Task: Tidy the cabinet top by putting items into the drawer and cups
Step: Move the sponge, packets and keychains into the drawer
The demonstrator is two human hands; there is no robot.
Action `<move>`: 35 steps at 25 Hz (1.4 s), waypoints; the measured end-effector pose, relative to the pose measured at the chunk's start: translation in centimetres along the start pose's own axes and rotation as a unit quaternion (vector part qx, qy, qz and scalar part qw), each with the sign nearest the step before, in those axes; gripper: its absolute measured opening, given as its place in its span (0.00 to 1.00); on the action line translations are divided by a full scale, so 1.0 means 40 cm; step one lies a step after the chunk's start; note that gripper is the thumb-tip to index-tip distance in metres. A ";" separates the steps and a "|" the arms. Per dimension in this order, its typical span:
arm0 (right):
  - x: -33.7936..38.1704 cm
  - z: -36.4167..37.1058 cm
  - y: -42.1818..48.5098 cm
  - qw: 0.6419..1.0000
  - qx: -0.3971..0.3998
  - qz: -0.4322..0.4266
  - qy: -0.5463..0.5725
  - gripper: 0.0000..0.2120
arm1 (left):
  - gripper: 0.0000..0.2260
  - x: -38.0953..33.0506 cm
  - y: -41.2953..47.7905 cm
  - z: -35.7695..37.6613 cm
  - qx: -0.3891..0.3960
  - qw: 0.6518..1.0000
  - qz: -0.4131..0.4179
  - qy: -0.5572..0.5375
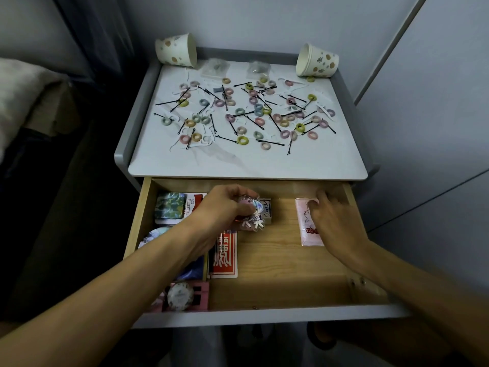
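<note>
The white cabinet top [246,162] is strewn with several small coloured hair ties [243,140], black hairpins [270,143] and white floss picks. Two spotted paper cups lie tipped at its back corners, one on the left [176,50] and one on the right [317,60]. The wooden drawer [280,263] below is pulled open. My left hand [225,207] is inside it, shut on a pink keychain charm [250,215]. Over at the drawer's right, my right hand [333,223] rests its fingers on a pink packet [308,229].
Two small clear bags [214,67] lie at the back of the top. The drawer's left side holds a green square tin [170,207], a red card [225,256], a round tin [180,296] and a small white box [266,213]. Walls stand close behind and to the right.
</note>
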State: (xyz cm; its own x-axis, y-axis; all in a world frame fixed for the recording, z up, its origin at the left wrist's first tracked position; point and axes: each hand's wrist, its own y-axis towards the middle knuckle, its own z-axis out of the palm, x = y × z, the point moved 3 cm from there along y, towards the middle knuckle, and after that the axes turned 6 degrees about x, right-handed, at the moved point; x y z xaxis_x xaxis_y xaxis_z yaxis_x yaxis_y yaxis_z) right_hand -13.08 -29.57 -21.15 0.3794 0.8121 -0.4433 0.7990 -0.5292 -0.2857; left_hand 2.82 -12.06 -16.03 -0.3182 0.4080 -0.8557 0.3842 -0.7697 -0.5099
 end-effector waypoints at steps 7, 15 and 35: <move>0.015 -0.070 -0.017 0.971 -0.132 -0.036 0.193 0.18 | 0.11 0.009 0.012 -0.009 -0.002 0.999 -0.002 -0.041; 0.134 -0.162 -0.046 0.538 0.113 -0.049 0.834 0.14 | 0.14 0.034 0.028 0.015 0.050 0.984 -0.017 -0.167; 0.256 -0.112 -0.020 0.605 0.270 0.004 0.749 0.13 | 0.10 0.060 0.155 -0.035 -0.010 0.895 0.059 0.442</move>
State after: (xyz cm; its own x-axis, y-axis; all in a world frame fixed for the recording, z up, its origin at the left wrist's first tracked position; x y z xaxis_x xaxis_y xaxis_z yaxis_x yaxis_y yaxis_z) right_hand -7.76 -19.73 -21.64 0.7024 -0.0940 0.7056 0.6788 -0.2099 -0.7037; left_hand 5.63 -15.16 -21.37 0.5318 0.5599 -0.6354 0.3887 -0.8279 -0.4042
